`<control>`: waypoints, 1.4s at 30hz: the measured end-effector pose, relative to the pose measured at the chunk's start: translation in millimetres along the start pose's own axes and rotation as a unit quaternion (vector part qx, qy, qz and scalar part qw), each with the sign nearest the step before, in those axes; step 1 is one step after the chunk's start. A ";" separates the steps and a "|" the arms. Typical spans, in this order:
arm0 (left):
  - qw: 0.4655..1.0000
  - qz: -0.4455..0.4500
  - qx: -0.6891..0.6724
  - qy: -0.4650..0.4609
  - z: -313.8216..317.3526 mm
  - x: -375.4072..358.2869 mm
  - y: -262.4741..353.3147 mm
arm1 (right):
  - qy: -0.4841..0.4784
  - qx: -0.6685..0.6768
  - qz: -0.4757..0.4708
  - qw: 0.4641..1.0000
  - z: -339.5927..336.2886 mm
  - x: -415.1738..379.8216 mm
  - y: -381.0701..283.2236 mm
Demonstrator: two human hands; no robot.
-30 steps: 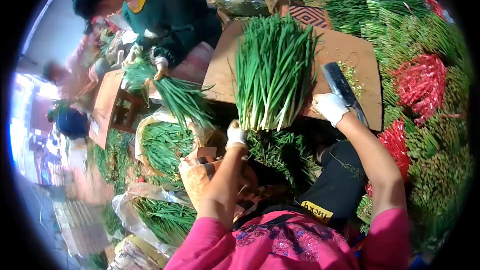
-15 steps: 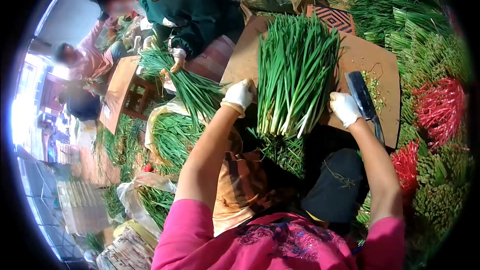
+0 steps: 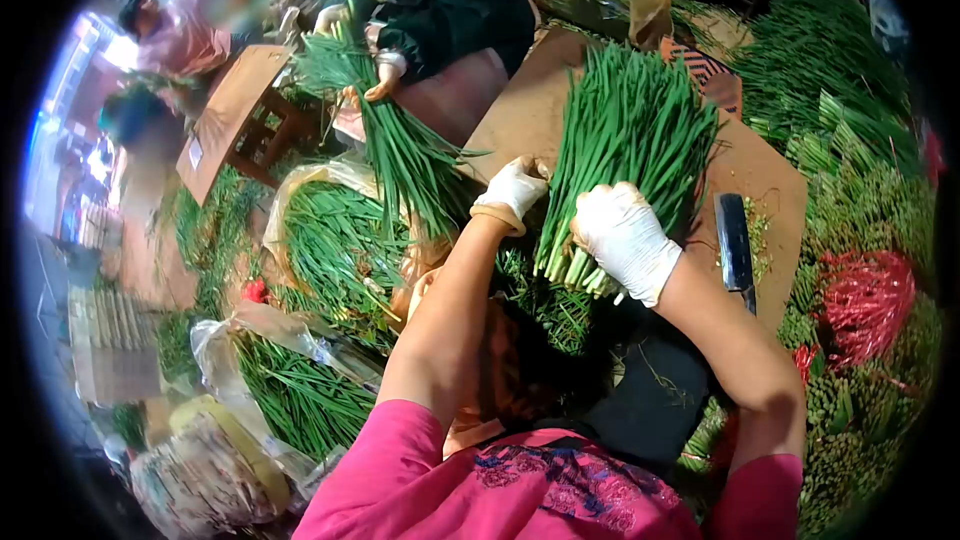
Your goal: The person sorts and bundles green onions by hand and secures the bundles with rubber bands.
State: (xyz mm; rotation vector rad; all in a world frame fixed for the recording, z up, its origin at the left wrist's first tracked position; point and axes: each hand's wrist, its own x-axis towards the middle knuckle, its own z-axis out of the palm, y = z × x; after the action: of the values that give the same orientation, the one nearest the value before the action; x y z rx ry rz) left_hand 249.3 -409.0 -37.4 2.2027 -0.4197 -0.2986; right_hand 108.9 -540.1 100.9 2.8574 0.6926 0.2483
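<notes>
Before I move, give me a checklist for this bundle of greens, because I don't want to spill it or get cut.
1. Knife out of both hands: ok, the knife lies right of the bundle.
2. Right hand at the stems: ok, the right hand is over their pale ends.
3. Left hand gripping: cannot tell; the left hand is beside the bundle, its fingertips unclear.
4. Whole bundle on the board: not ok, the stem ends seem to jut past the near edge.
5. Bundle tied: cannot tell; no tie shows, but the right hand covers some stems.
6. Co-worker's hand apart from yours: ok.
</notes>
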 end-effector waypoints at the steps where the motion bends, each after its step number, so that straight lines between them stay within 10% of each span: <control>1: 1.000 0.006 -0.004 -0.020 -7.9 -3.0 5.7 | -0.067 -0.031 -0.011 0.997 -2.1 7.3 -4.8; 9: 0.986 -0.021 -0.114 -0.124 -6.5 9.0 7.4 | -0.111 -0.038 -0.140 0.983 2.0 29.8 -15.8; 13: 0.984 -0.081 -0.095 -0.125 -25.0 -3.3 27.9 | -0.035 0.225 -0.037 0.973 7.7 25.0 -6.8; 17: 0.989 -0.045 -0.077 -0.116 -19.6 -1.1 22.1 | 0.073 0.644 0.319 0.691 7.7 11.1 2.2; 21: 0.990 -0.021 -0.036 -0.133 -25.5 -3.1 29.1 | 0.215 0.746 0.365 0.515 -10.7 -4.8 31.1; 23: 0.990 -0.029 -0.060 -0.127 -25.8 -5.2 29.0 | 0.280 0.741 0.348 0.500 -29.6 -2.8 33.5; 25: 0.991 -0.023 -0.061 -0.117 -24.4 -3.5 28.9 | 0.203 0.595 0.380 0.678 -36.7 6.1 29.0; 28: 0.991 -0.021 -0.063 -0.119 -21.3 0.3 28.7 | 0.089 0.618 0.300 0.721 -7.2 4.1 28.8; 31: 0.984 0.152 0.029 -0.089 -12.7 -1.9 11.9 | 0.015 0.678 0.315 0.664 14.5 6.9 15.2; 37: 0.980 -0.074 -0.131 -0.130 -35.8 -26.0 52.6 | 0.010 0.664 0.311 0.680 37.8 5.8 8.7; 42: 0.987 -0.016 -0.035 -0.156 -26.2 -28.3 55.5 | 0.292 0.643 0.412 0.576 16.4 6.5 53.2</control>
State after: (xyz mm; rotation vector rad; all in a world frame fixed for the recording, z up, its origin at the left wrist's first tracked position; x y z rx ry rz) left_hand 222.0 -411.3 24.3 2.1004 -0.5358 -0.6718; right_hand 141.1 -585.8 97.6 4.2557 -1.1201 1.3500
